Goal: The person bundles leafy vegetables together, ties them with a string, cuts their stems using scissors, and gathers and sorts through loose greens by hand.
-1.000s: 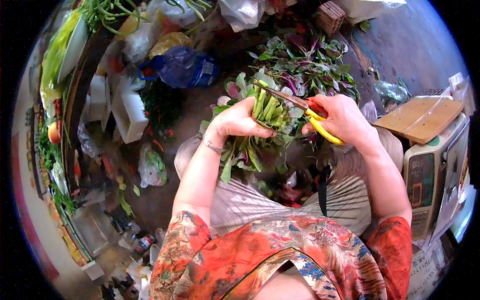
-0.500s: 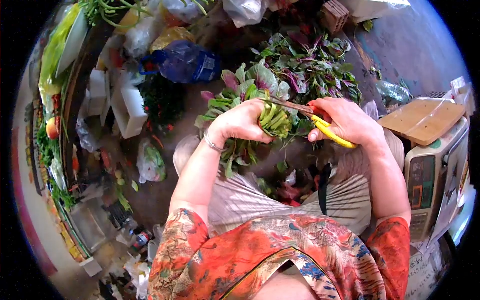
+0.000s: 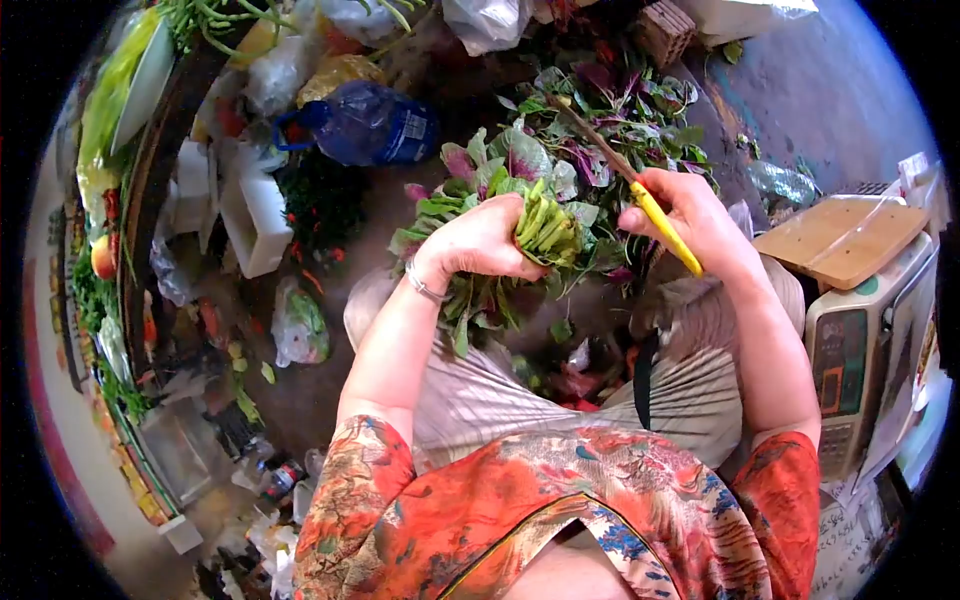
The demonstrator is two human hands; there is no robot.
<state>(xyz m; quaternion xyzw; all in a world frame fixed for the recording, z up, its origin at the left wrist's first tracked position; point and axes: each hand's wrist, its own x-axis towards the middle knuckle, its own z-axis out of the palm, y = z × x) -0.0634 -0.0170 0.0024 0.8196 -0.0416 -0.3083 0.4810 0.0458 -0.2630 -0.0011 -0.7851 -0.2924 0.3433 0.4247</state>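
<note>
My left hand (image 3: 483,238) is closed around a bunch of leafy greens (image 3: 549,232), its cut stem ends turned to the right and its green and purple leaves spreading beyond and below my fingers. In my right hand (image 3: 695,212) I grip scissors (image 3: 657,217) with yellow handles. Their dark blades look closed together and point up and to the left, apart from the bunch. A loose pile of purple-green leafy vegetables (image 3: 650,125) lies on the ground just past both hands.
Close on my right stands a weighing scale (image 3: 845,370) with a brown board (image 3: 845,236) on top. A blue plastic jug (image 3: 375,122) lies beyond my left hand. White foam boxes (image 3: 262,215) and a bagged vegetable (image 3: 300,325) are farther left.
The scissors have moved away from the stem ends, swinging up and right, and their blades have come together. My left hand keeps the bunch in nearly the same place.
</note>
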